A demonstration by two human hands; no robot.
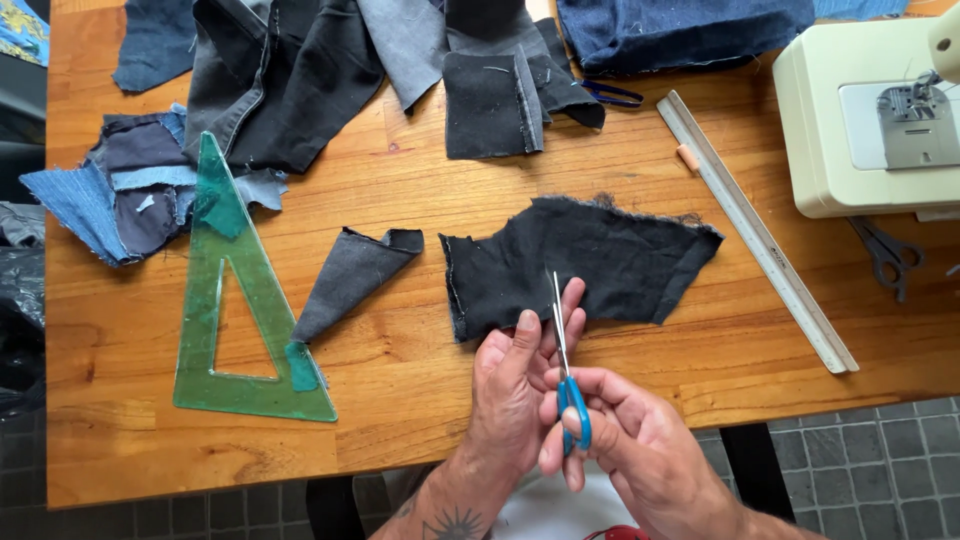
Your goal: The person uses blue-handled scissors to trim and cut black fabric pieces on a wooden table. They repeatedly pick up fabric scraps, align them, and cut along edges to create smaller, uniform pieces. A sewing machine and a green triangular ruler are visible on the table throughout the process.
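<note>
The black cloth piece (585, 262) lies flat near the front edge of the wooden table (400, 380), long axis left to right. The left hand (515, 385) pinches its lower edge. The right hand (625, 440) grips blue-handled scissors (566, 350), blades closed, pointing away from the person.

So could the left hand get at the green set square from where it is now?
Probably yes. The left hand only holds the edge of the black fabric piece, and the green set square lies flat to its left with bare tabletop between them.
</note>
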